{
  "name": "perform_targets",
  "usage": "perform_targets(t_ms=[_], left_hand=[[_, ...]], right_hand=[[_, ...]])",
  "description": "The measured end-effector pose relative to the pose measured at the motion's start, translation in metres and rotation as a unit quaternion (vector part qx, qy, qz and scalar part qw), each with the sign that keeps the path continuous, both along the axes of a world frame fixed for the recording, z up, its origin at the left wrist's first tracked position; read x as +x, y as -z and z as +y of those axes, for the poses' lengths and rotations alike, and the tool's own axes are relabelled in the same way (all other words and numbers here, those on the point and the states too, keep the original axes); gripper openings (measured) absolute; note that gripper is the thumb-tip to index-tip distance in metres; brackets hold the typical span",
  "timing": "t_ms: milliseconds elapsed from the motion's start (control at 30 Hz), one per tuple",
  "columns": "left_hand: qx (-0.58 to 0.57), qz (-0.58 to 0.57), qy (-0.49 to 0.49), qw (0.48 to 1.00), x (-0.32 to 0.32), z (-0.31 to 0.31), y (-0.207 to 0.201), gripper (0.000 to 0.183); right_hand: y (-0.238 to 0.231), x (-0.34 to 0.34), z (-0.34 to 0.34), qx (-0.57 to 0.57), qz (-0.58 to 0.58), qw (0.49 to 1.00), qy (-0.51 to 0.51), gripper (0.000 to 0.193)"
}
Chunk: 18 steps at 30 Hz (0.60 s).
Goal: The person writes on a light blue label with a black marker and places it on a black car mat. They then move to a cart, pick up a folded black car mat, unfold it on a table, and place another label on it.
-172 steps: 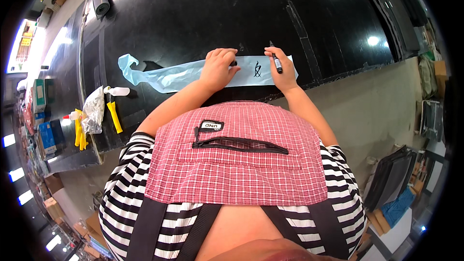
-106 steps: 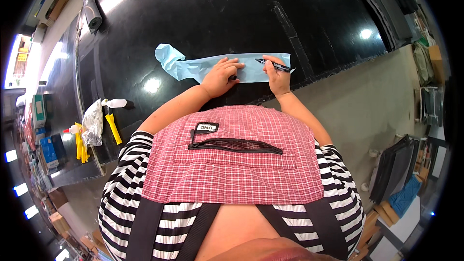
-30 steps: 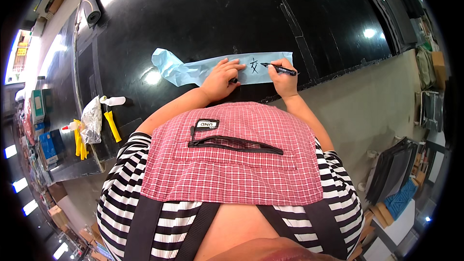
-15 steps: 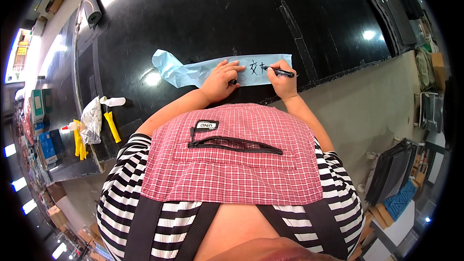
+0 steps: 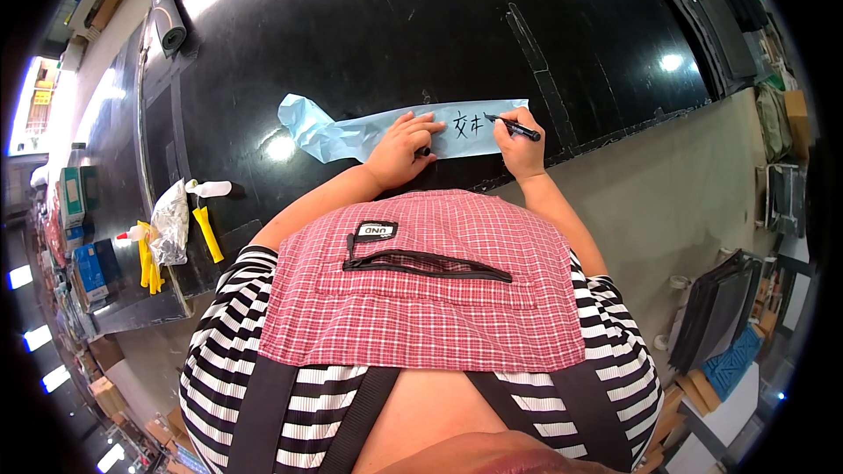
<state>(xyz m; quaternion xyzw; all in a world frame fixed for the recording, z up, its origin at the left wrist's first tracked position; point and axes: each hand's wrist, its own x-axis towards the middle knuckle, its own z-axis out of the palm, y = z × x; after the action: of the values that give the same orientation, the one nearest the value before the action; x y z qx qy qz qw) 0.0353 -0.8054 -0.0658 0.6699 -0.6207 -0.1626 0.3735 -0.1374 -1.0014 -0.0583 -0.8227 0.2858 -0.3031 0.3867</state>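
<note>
A long strip of light blue paper [image 5: 351, 133], crumpled at its left end, lies on the black tabletop. My right hand [image 5: 522, 147] is closed around a black marker pen [image 5: 520, 128], its tip on or just above the strip near the right end. Beside the tip, black handwritten strokes [image 5: 468, 125] stand on the paper. My left hand [image 5: 402, 149] rests on the middle of the strip with some fingers stretched out over it. Its lower fingers curl around a small black marker cap [image 5: 423, 152].
To the left on the table [image 5: 351, 17] lie yellow-handled tools [image 5: 207, 234], a small white bottle [image 5: 211, 188] and a crumpled silvery bag [image 5: 171, 224]. A dark roll [image 5: 169, 22] lies at the far left. Dark sheets [image 5: 716, 312] stand on the floor at the right.
My right hand and the marker have shifted slightly right, and more black strokes show on the paper. The left hand has stayed in place.
</note>
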Motion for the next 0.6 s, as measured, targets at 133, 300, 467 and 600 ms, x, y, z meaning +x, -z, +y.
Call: perform_targets(t_ms=[133, 300, 467, 600], left_hand=[[0.001, -0.004, 0.001, 1.000, 0.0005, -0.0002, 0.0019, 0.030], [0.004, -0.010, -0.001, 1.000, 0.0004, -0.0007, 0.0022, 0.028], [0.002, -0.006, 0.004, 1.000, 0.0013, -0.0006, 0.0045, 0.029], [-0.002, -0.002, 0.001, 1.000, 0.0006, -0.0007, 0.0027, 0.030]], right_hand=[[0.0000, -0.0012, 0.0010, 0.012, -0.009, 1.000, 0.005, 0.013], [0.0006, 0.0014, -0.0012, 0.003, 0.010, 1.000, -0.002, 0.014], [-0.0053, 0.0018, -0.0022, 0.033, 0.001, 0.999, 0.016, 0.013], [-0.0051, 0.0010, -0.0028, 0.005, 0.004, 1.000, -0.016, 0.012]])
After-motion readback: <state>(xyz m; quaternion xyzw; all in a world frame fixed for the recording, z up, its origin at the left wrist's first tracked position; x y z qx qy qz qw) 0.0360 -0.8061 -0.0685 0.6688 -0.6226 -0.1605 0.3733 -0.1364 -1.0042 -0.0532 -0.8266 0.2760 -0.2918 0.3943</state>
